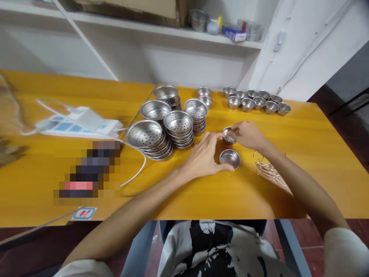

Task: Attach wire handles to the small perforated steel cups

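A small perforated metal cup (pixel 228 139) stands near the middle of the table, partly covered by my right hand (pixel 247 134). The fingers of that hand are closed at the cup's right rim. My left hand (pixel 203 156) is open, its index fingertip by the left rim of the same cup. Its thumb lies beside a second small metal cup (pixel 230 159) closer to me. Whether the left fingertips touch either cup I cannot tell. Under my right forearm lies a bunch of bent metal wire pieces (pixel 268 169), partly hidden.
Stacks of wider perforated metal bowls (pixel 145 134) stand left of my hands. Several small metal cups (pixel 259 102) line the back right. A white power strip (pixel 77 125) with a loose white cable (pixel 141 169) lies at left. A shelf (pixel 161 32) runs behind the table.
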`<control>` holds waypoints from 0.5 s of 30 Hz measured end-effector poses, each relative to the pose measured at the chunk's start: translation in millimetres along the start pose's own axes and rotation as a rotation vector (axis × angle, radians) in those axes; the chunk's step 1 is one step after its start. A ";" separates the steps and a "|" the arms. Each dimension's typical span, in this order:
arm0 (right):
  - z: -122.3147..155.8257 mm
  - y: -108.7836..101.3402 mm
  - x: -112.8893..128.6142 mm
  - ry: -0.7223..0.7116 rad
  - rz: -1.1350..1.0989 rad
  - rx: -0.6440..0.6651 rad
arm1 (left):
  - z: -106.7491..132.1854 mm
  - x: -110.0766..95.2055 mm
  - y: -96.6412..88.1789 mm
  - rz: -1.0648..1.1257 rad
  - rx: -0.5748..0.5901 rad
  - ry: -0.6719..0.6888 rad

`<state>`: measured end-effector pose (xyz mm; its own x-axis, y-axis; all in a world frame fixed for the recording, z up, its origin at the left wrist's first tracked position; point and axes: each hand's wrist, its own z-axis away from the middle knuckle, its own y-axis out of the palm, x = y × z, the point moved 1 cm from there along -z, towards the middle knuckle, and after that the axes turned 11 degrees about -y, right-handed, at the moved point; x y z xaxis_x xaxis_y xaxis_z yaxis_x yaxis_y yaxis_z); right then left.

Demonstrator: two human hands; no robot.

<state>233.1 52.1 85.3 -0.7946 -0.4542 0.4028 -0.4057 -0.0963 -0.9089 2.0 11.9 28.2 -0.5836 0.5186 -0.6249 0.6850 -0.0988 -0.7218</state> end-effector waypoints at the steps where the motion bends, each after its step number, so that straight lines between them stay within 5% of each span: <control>1: -13.8 6.2 5.3 0.002 -0.053 0.084 | -0.9 2.9 0.6 0.023 -0.085 -0.013; 4: -30.2 16.1 12.6 -0.029 -0.225 0.215 | -2.9 10.1 11.0 0.043 -0.232 -0.043; 9: -3.1 8.3 21.4 -0.201 -0.435 0.119 | -5.8 12.8 25.5 0.010 -0.222 -0.076; 15: 16.6 7.2 38.0 -0.273 -0.362 0.056 | -9.0 11.9 12.7 0.055 -0.284 0.071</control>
<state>207.4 19.4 92.2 -0.4550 -0.5990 0.6589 -0.6042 -0.3359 -0.7226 7.7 24.4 14.3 -0.5171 0.5784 -0.6309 0.8150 0.1077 -0.5693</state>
